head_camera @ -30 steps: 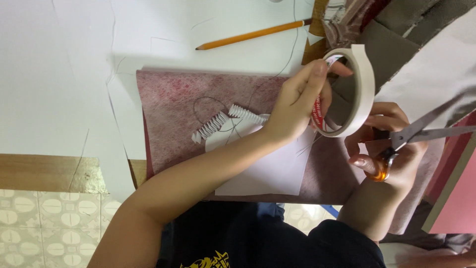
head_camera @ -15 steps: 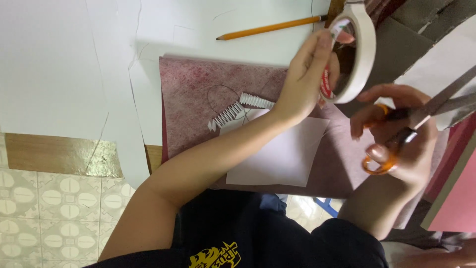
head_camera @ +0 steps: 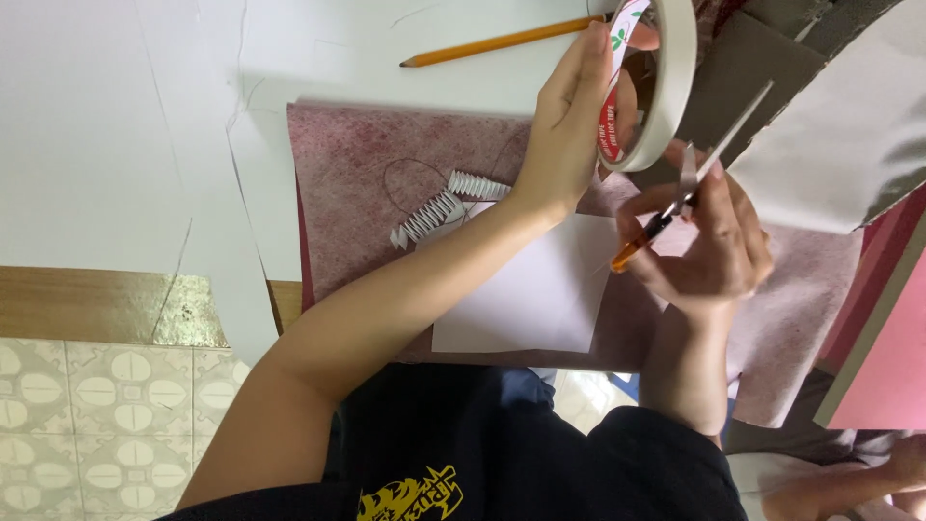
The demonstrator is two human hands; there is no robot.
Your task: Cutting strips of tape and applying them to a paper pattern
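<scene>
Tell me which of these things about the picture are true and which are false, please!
1. The left hand holds a roll of white tape. True.
2. The right hand holds a paintbrush. False: it holds scissors with orange handles.
3. A pencil lies on the white table beyond the hands. True.
4. The pencil rests on top of the reddish sheet. False: it lies on the white surface, apart from that sheet.
5. A white paper square lies on the reddish sheet. True.
6. The zigzag folded paper strip is green. False: it is white.
</scene>
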